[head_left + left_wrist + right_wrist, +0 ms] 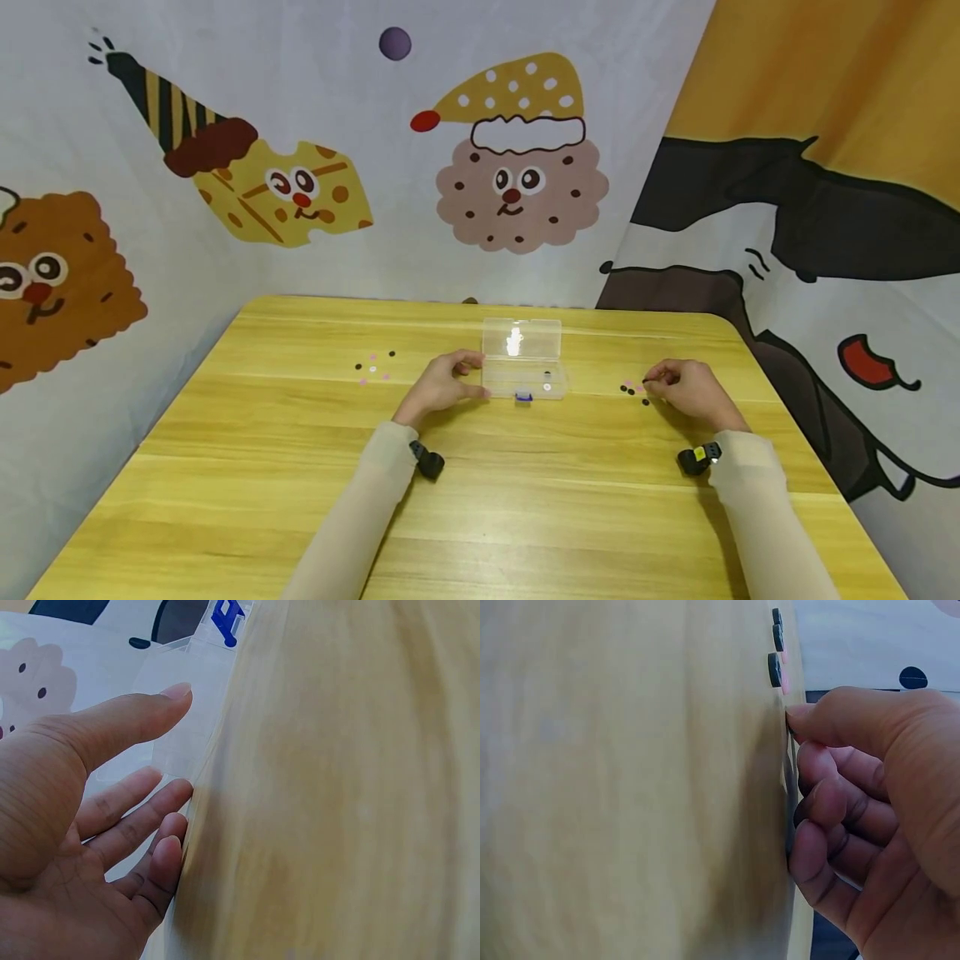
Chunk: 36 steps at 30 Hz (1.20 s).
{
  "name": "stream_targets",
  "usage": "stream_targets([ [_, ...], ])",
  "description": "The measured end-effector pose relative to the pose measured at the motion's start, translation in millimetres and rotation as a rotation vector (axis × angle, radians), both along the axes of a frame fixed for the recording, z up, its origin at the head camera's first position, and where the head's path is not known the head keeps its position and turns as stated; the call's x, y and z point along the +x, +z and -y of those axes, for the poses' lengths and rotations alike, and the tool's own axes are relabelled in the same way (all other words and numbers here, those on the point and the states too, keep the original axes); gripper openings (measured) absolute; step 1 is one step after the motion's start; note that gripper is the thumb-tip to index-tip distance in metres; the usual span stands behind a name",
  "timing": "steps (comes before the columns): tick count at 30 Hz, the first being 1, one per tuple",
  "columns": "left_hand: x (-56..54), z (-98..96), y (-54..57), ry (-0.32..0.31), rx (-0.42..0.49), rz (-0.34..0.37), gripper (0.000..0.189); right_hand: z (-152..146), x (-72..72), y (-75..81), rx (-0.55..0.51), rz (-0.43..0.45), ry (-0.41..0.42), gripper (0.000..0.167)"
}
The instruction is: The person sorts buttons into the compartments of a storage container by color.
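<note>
– Cartoon-printed cloth (pixel 315 67) hangs behind a wood-grained table (pixel 570 533). Where does the dark disc (pixel 647 381) sit against the right hand (pixel 690 387)?

– Right at the tips: thumb and forefinger look pinched on it, the other fingers curled behind. Some loose discs (pixel 632 392), black and pink, lie just beside those tips; one black one is nearer the wearer.

– How would it handle?

– Next to no weight, I'd guess: thin, stiff, maybe slick. Flat on wood it offers little edge, so I'd catch the rim with fingertips or nails; pressing its face could make it skid.

– And the left hand (pixel 438 385)?

– Spread, thumb well apart from the fingers, beside the clear box (pixel 502 377). Its thumb tip meets the near corner and its fingertips reach the same side farther back; how firmly they press, I can't tell. Beyond them stands the raised lid (pixel 540 337).

– Easy to shift?

– Probably; it looks like light, rigid plastic. Hold it low by the side walls, as the lid's hinge may be fragile.
</note>
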<state>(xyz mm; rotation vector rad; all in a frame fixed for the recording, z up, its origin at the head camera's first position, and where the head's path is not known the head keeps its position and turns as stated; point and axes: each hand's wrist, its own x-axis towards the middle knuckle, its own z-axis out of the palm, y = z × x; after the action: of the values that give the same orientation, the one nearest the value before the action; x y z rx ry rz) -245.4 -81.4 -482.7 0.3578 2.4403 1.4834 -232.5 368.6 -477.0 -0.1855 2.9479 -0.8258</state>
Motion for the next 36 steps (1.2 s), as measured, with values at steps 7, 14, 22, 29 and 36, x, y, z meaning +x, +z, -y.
stream_targets([
  [7,1.1,0.0,1.8,-0.005,-0.001,0.002,0.063,1.3,-0.9,0.4,-0.003,0.006,-0.004,0.015],
  [14,1.3,0.1,2.5,-0.006,-0.006,-0.009,0.063,0.0,-1.9,-0.9,-0.005,0.018,-0.005,0.015],
  [22,0.2,-0.5,0.7,0.000,-0.005,0.001,0.063,1.5,-2.6,0.8,0.013,0.006,-0.002,0.015],
  [29,0.9,-1.2,0.7,0.002,-0.009,-0.004,0.063,3.5,-1.6,3.2,0.005,0.007,0.007,0.017],
  [36,0.4,-1.3,0.6,0.007,-0.013,-0.004,0.063,3.0,-0.5,3.1,0.015,0.000,0.012,0.017],
])
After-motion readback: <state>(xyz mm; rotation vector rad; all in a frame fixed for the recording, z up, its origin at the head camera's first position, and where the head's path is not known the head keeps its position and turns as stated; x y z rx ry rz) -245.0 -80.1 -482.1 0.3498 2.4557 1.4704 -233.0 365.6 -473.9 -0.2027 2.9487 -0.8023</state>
